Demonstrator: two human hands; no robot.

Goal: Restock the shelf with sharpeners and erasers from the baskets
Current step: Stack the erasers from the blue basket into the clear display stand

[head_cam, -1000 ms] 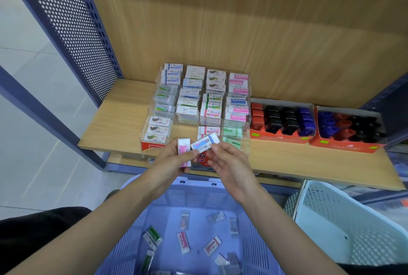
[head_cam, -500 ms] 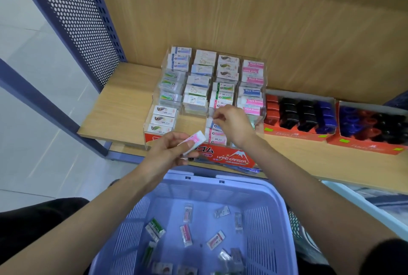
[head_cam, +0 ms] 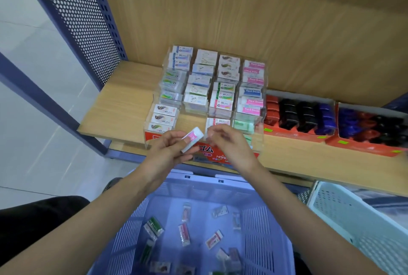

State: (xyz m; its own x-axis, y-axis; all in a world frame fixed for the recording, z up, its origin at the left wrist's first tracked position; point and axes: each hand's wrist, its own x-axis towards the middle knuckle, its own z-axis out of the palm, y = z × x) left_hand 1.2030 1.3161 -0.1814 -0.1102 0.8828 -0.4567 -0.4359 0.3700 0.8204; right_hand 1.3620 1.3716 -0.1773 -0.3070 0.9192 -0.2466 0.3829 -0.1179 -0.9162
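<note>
**One pink eraser in hand, a basketful left to go**

The wooden shelf [head_cam: 123, 107] carries everything, with the clear eraser rack [head_cam: 223, 69] standing on its left half. The rack is the landmark here.

Below and in front of the rack sits the blue basket [head_cam: 198, 186], right under the arms, probably so stock can be lifted straight up. A white basket [head_cam: 353, 219] stands to the lower right of the rack, its contents out of sight. That makes two baskets.

Just right of the rack are two red sharpener boxes, the near one [head_cam: 298, 118] touching the rack and the far one [head_cam: 373, 129] beyond it. Both look full, so the sharpeners seem done.

The rack steps up in four columns, so each label faces the shopper. The front slot of its second column shows bare wood.

Both hands hover close together at the rack's front edge, not touching. The left hand [head_cam: 167, 153] pinches one pink eraser [head_cam: 192, 139], tilted label-up, likely to read it or pass it across. The right hand [head_cam: 229, 144] curls beside it, and I cannot tell whether it holds anything.

Roughly a dozen loose erasers [head_cam: 184, 234] lie scattered on the blue basket's floor, some of them blurred.
</note>
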